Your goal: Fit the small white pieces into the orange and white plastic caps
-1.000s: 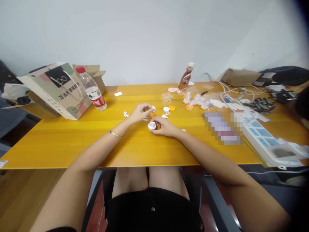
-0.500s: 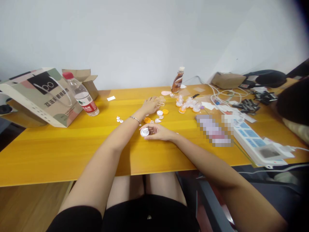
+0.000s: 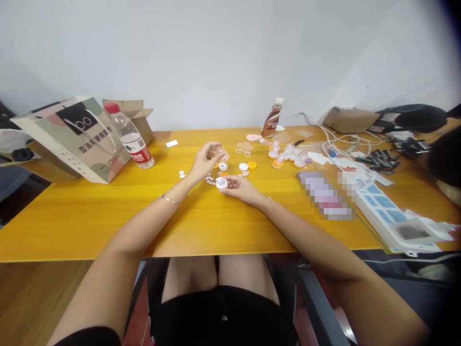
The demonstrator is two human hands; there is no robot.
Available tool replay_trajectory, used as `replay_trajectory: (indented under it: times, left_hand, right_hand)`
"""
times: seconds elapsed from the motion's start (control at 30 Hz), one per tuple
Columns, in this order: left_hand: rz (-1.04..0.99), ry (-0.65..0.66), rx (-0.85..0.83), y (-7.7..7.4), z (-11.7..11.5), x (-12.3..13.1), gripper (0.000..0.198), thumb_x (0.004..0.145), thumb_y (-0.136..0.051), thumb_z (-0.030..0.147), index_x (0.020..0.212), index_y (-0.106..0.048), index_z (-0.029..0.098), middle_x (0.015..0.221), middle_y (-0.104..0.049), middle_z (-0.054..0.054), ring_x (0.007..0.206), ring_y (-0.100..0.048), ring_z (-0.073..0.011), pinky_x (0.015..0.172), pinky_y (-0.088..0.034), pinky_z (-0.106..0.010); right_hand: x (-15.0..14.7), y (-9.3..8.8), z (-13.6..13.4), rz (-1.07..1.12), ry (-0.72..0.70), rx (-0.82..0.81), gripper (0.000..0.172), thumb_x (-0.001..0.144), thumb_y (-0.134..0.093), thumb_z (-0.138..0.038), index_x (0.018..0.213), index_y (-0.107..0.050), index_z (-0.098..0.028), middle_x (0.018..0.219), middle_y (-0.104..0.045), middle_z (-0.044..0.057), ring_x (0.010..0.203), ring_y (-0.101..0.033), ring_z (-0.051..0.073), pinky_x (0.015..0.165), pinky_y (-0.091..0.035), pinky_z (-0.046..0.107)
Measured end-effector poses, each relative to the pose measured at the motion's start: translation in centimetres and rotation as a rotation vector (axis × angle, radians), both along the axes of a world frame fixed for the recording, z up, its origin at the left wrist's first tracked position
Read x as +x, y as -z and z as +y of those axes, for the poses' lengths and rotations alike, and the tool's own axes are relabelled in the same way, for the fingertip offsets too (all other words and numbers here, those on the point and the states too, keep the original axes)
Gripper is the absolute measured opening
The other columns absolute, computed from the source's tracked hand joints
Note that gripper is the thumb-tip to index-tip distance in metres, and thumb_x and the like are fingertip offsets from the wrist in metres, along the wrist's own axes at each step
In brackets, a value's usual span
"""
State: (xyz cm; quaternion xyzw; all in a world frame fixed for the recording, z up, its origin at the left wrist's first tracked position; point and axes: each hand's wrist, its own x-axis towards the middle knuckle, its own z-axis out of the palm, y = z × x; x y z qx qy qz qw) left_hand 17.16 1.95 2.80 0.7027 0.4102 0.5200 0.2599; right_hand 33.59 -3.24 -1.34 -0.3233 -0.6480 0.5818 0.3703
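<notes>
My left hand (image 3: 208, 161) is closed on a clear plastic dome (image 3: 223, 154), raised a little over the table. Below and to its right, my right hand (image 3: 242, 188) grips a small round white plastic base (image 3: 221, 183) with a raised piece on top. Around both hands lie white discs (image 3: 243, 167), orange caps (image 3: 251, 166) and small white parts (image 3: 210, 179). Several clear domes (image 3: 244, 148) stand grouped behind them. Finished-looking clear-and-orange pieces (image 3: 277, 162) sit in a cluster to the right.
A water bottle (image 3: 135, 146) and a paper bag (image 3: 90, 149) stand on the left. At the back is a brown drink bottle (image 3: 272, 118). A blurred-out flat object (image 3: 326, 197), a power strip (image 3: 387, 206) and white cables (image 3: 329, 139) occupy the right side.
My left hand has drawn back leftward from the clear domes with one of them in its fingers. My right hand still holds the white base, and the camera view has shifted slightly.
</notes>
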Motion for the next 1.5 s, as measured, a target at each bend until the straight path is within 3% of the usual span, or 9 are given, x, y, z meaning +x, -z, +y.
replay_trajectory:
  times: [0.17, 0.33, 0.63, 0.83, 1.07, 1.17, 1.3, 1.43, 1.5]
  left_hand:
    - [-0.014, 0.179, -0.011, 0.8, -4.8, -3.0, 0.033, 0.080, -0.063, 0.035, 0.107, -0.056, 0.017, 0.102, -0.064, -0.007, 0.081, -0.060, -0.0122, 0.077, -0.047, -0.026]
    - [0.084, 0.234, -0.048, 2.2, -5.3, -3.0, 0.033, 0.079, -0.065, 0.034, 0.107, -0.057, 0.017, 0.098, -0.065, -0.006, 0.082, -0.060, -0.0125, 0.078, -0.048, -0.026]
    - [0.280, 0.086, 0.047, 2.1, -6.0, -3.3, 0.031, 0.075, -0.068, 0.045, 0.081, -0.054, 0.017, 0.075, -0.060, -0.001, 0.065, -0.053, -0.0111, 0.063, -0.044, -0.024]
    - [0.185, 0.038, 0.015, 2.4, -6.4, -2.2, 0.031, 0.075, -0.068, 0.044, 0.084, -0.055, 0.017, 0.079, -0.062, -0.003, 0.071, -0.057, -0.0129, 0.069, -0.046, -0.027]
    - [0.016, 0.544, -0.239, 0.6, -6.2, -3.8, 0.031, 0.083, -0.060, 0.038, 0.107, -0.060, 0.018, 0.111, -0.063, -0.010, 0.104, -0.060, -0.0186, 0.091, -0.046, -0.033]
    - [0.112, 0.448, -0.164, 0.1, -6.4, -4.0, 0.031, 0.084, -0.059, 0.036, 0.112, -0.059, 0.021, 0.119, -0.060, -0.009, 0.107, -0.058, -0.0183, 0.090, -0.046, -0.032]
    - [0.302, 0.149, -0.036, -0.3, -6.7, -3.7, 0.029, 0.081, -0.062, 0.039, 0.102, -0.063, 0.019, 0.094, -0.066, -0.006, 0.081, -0.061, -0.0154, 0.074, -0.048, -0.028]
    - [0.437, 0.459, -0.061, -1.2, -6.8, -4.4, 0.023, 0.085, -0.055, 0.031, 0.106, -0.064, 0.024, 0.113, -0.064, -0.006, 0.103, -0.059, -0.0181, 0.087, -0.047, -0.032]
    - [0.423, 0.456, -0.071, -1.4, -6.8, -4.8, 0.037, 0.082, -0.061, 0.032, 0.118, -0.058, 0.027, 0.125, -0.058, -0.007, 0.112, -0.056, -0.0195, 0.090, -0.047, -0.033]
  right_hand:
    - [-0.4, -0.3, -0.1, -0.031, 0.088, 0.011, 0.046, 0.063, -0.074, -0.037, 0.102, -0.064, -0.014, 0.072, -0.060, -0.001, 0.060, -0.049, 0.009, 0.063, -0.042, 0.024]
    - [-0.6, -0.6, -0.7, -0.063, 0.071, 0.072, 0.040, 0.065, -0.070, -0.039, 0.095, -0.066, -0.013, 0.071, -0.059, -0.002, 0.060, -0.046, 0.008, 0.061, -0.038, 0.023]
    - [-0.8, -0.5, -1.4, -0.243, 0.201, 0.255, 0.035, 0.071, -0.064, -0.039, 0.095, -0.067, -0.013, 0.065, -0.053, -0.002, 0.054, -0.039, 0.008, 0.053, -0.032, 0.022]
    - [-0.4, -1.3, -1.7, -0.282, 0.212, 0.296, 0.036, 0.073, -0.062, -0.040, 0.096, -0.069, -0.014, 0.063, -0.054, -0.002, 0.055, -0.040, 0.009, 0.053, -0.033, 0.022]
    - [-0.5, -1.8, -1.9, -0.041, -0.066, 0.046, 0.036, 0.067, -0.070, -0.041, 0.092, -0.068, -0.015, 0.087, -0.068, 0.003, 0.082, -0.060, 0.018, 0.081, -0.045, 0.032]
    - [-0.6, -1.9, -1.9, -0.059, -0.048, 0.032, 0.035, 0.068, -0.070, -0.040, 0.092, -0.068, -0.014, 0.086, -0.068, 0.003, 0.083, -0.061, 0.018, 0.085, -0.045, 0.034]
    - [-0.6, -1.5, -1.7, -0.092, -0.033, 0.056, 0.037, 0.067, -0.070, -0.041, 0.093, -0.068, -0.014, 0.083, -0.066, 0.001, 0.079, -0.060, 0.016, 0.081, -0.045, 0.031]
    - [-0.5, -1.1, -1.5, -0.164, -0.024, 0.085, 0.036, 0.067, -0.070, -0.043, 0.090, -0.068, -0.015, 0.077, -0.064, 0.000, 0.074, -0.057, 0.016, 0.073, -0.046, 0.029]
    - [-0.5, -1.1, -1.4, -0.194, -0.008, 0.112, 0.034, 0.069, -0.068, -0.042, 0.088, -0.068, -0.015, 0.075, -0.063, 0.001, 0.073, -0.057, 0.016, 0.069, -0.045, 0.028]
